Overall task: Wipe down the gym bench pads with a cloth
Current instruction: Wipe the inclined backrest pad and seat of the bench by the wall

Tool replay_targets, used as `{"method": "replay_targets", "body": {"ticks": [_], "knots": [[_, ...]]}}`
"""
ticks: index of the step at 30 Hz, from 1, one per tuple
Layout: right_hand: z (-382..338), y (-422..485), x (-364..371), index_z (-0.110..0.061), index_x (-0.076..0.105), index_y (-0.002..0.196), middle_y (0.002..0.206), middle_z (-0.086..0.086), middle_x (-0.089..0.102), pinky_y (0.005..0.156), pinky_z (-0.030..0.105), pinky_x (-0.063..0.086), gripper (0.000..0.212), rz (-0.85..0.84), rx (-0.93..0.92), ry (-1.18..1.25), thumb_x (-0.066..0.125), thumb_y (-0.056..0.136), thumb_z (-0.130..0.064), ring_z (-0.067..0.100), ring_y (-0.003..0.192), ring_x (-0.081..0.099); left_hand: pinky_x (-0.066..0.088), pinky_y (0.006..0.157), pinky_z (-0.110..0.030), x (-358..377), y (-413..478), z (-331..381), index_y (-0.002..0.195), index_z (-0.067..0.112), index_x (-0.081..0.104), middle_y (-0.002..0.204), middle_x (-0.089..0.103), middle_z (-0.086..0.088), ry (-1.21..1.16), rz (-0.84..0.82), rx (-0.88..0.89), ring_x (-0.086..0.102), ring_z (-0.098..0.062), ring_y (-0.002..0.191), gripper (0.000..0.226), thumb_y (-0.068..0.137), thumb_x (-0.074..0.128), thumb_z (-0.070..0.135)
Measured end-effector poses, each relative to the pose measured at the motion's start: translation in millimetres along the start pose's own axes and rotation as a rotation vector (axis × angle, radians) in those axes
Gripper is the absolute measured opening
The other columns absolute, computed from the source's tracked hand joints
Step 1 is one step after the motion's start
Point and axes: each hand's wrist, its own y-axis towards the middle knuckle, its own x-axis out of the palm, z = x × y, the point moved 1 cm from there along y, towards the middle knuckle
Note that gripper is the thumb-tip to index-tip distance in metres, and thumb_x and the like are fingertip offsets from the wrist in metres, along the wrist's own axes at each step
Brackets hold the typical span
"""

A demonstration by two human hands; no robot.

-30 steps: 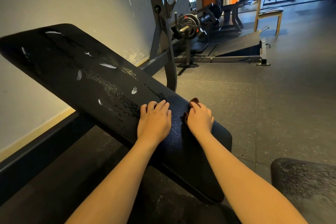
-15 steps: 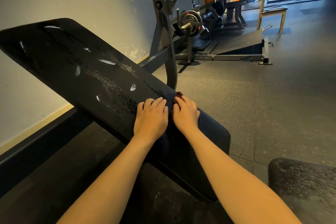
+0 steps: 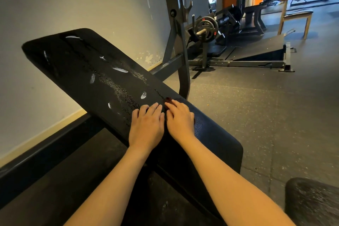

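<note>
Through the head camera I looked down at a long black bench pad (image 3: pixel 91 71) that ran tilted from the lower right up toward the wall (image 3: pixel 91 5) on the left. Both bare forearms reached in from the bottom edge. The left hand (image 3: pixel 146 124) lay palm down on the pad with its fingers straight and close together, holding nothing. The right hand (image 3: pixel 180 117) lay just beside it, the two nearly touching, and it pressed flat on the cloth (image 3: pixel 167 99). Only a small dark red corner of that cloth showed past the fingertips, and the rest was hidden under the palm. I could not tell whether the thumb tucked round any of it.

Beads of wet droplets (image 3: pixel 119 88) streaked the pad ahead of the left hand, and several white scuffs (image 3: pixel 120 69) marked the surface farther up. A damp sheen sat beside the right hand.

A second dark pad (image 3: pixel 311 202) showed at the lower right corner. Behind the bench stood a grey rack upright (image 3: pixel 180 42). Farther off there was a weight plate (image 3: pixel 206 28) on a bar and a wooden chair (image 3: pixel 297 16), all on the speckled rubber floor (image 3: pixel 256 106).
</note>
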Motion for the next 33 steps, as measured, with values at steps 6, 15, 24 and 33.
{"method": "replay_targets", "body": {"ticks": [6,15,24,33], "knots": [[8.8,4.5,-4.7,-0.037,0.044,0.148,0.158,-0.006,0.036,0.112,0.046,0.028,0.042,-0.016,0.097,-0.082,0.037,0.107,-0.031,0.018,0.146,0.025,0.037,0.103,-0.041,0.4,-2.1,-1.8,0.139,0.022,0.059,0.142,0.058,0.007,-0.042,0.044,0.006,0.048,-0.018,0.129,0.044,0.106,0.034,0.037],[-33.9,-79.9,8.8,-0.032,0.056,0.140,0.155,-0.011,0.042,0.107,0.043,0.031,0.039,-0.048,-0.126,0.037,0.040,0.105,-0.032,0.016,0.141,0.032,0.032,0.111,-0.042,7.2,-56.7,-27.4,0.128,0.018,0.067,0.129,0.066,0.003,-0.352,0.229,-0.036,0.054,-0.018,0.125,0.041,0.103,0.036,0.031],[-22.1,-89.2,-5.2,-0.033,0.043,0.150,0.160,-0.006,0.033,0.113,0.044,0.027,0.043,-0.019,0.062,-0.058,0.035,0.108,-0.032,0.019,0.144,0.025,0.003,0.122,-0.020,15.7,-118.7,-29.4,0.148,0.016,0.048,0.160,0.035,0.005,-0.599,0.192,-0.112,0.007,-0.004,0.153,0.042,0.107,0.044,0.021],[-73.7,-123.0,11.4,-0.025,0.056,0.142,0.152,-0.004,0.046,0.118,0.038,0.025,0.038,-0.098,-0.152,0.327,0.045,0.105,-0.022,0.013,0.141,0.031,0.035,0.096,-0.002,1.3,-146.7,-22.3,0.148,0.029,0.044,0.142,0.045,0.014,-1.159,0.193,-0.329,0.043,0.015,0.125,0.046,0.106,0.033,0.043]]}}
